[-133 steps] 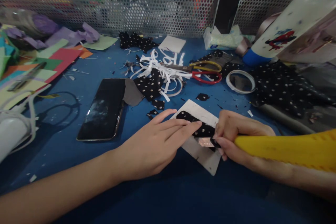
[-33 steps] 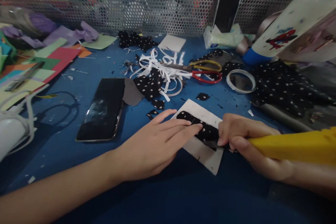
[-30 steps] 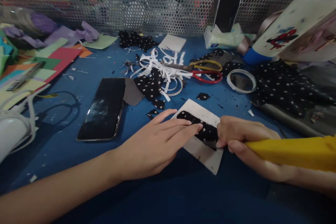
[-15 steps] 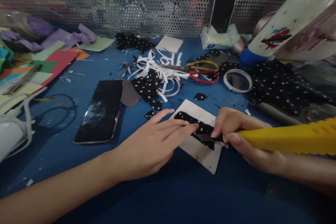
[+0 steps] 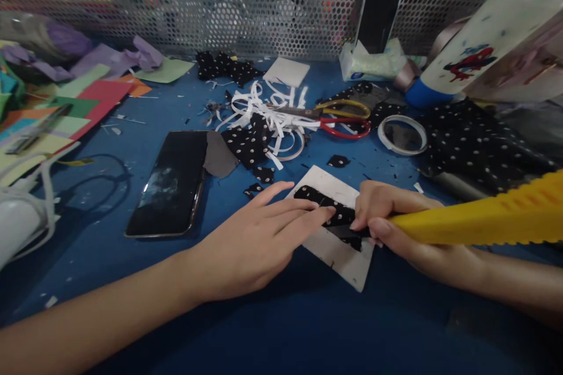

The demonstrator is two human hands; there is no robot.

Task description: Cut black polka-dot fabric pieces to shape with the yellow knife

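Note:
My left hand point(image 5: 259, 231) lies flat with its fingers stretched out, the fingertips pressing on a black polka-dot fabric piece point(image 5: 336, 214). That fabric rests on a small white board point(image 5: 341, 266) set at a slant on the table. Closed around a yellow utility knife point(image 5: 479, 215) near its front end is my right hand point(image 5: 396, 220). The knife's dark blade point(image 5: 345, 230) lies low across the fabric, close to my left fingertips. Where the blade's tip ends I cannot make out.
A phone point(image 5: 169, 184) lies left of the hands. Beyond are shredded white strips point(image 5: 272, 114), red-and-yellow scissors point(image 5: 338, 117), a tape ring point(image 5: 402, 135) and polka-dot fabric point(image 5: 484, 140). Coloured paper point(image 5: 97, 105) lies left; a bottle point(image 5: 475, 41) and a propped phone point(image 5: 382, 6) stand behind.
The knife's handle has dipped slightly toward the left and its blade has shifted a little along the fabric. My left hand stays in place; the view has moved slightly.

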